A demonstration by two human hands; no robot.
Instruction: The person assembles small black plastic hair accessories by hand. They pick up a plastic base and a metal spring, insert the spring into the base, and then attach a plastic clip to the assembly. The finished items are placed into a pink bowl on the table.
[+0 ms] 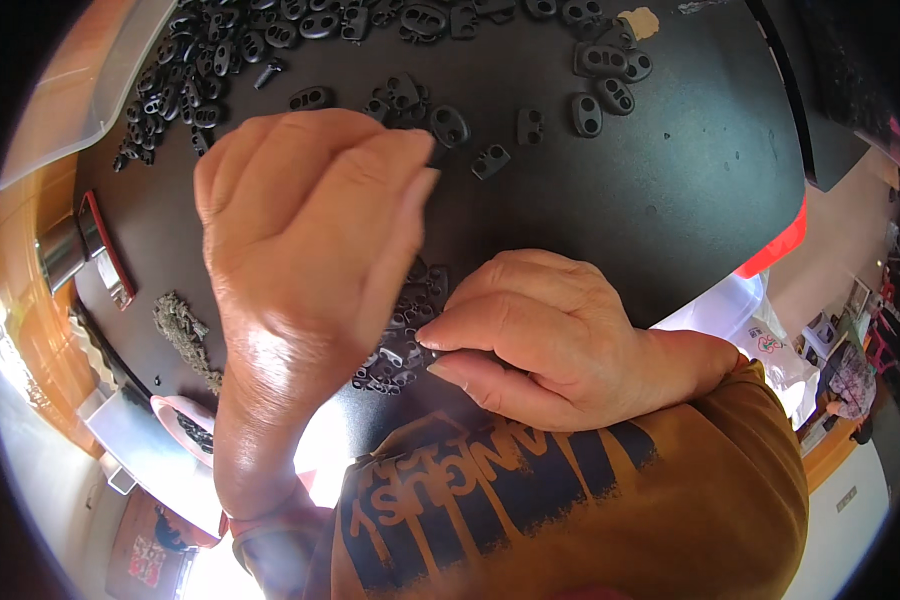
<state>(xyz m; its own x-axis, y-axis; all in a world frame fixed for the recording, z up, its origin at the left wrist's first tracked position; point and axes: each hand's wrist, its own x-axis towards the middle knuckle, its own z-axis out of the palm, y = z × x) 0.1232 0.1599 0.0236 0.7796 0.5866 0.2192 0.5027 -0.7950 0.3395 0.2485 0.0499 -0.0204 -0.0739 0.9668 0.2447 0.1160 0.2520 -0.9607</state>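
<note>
My left hand [315, 215] is held over the dark table with its back up and its fingers curled together. Its fingertips are turned down and away, so anything in them is hidden. Just beyond them lie several black two-hole cord locks, one a rounded cord lock [450, 126]. Lower and to the right, my right hand [540, 340] is curled, thumb and forefinger nearly meeting in a pinch. What may be between those tips is too small to make out. Beside them is a pile of small black cord-lock pieces [390, 365], partly covered by my left hand and wrist.
A large heap of black cord locks [205, 75] spreads along the far left edge. A few loose cord locks [587, 115] lie at the far right. Grey stringy material [182, 325] and a red-edged object [108, 250] sit at left, with a clear plastic bin [155, 455] below.
</note>
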